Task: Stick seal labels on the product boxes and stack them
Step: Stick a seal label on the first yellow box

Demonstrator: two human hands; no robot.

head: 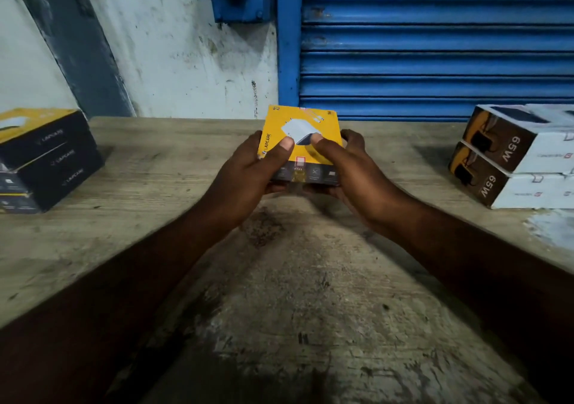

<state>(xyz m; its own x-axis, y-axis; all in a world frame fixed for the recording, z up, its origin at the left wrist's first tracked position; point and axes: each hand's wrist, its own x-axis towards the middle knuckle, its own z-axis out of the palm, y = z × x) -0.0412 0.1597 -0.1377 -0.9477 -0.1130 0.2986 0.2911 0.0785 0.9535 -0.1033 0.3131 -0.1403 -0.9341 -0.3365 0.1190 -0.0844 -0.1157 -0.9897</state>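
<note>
Both hands, left hand (248, 167) and right hand (348, 167), grip a yellow box (306, 124) above the table (155, 217), thumbs on top.

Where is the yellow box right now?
Head view, centre: the yellow box is held by the left hand and right hand over the wooden table, between dark boxes at left and white boxes at right.

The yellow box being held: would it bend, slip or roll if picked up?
Probably stiff: the yellow box shows crisp edges under both thumbs. Likely light: the left hand and right hand hold it up between thumbs and fingers. Flat faces suggest it won't roll.
</note>
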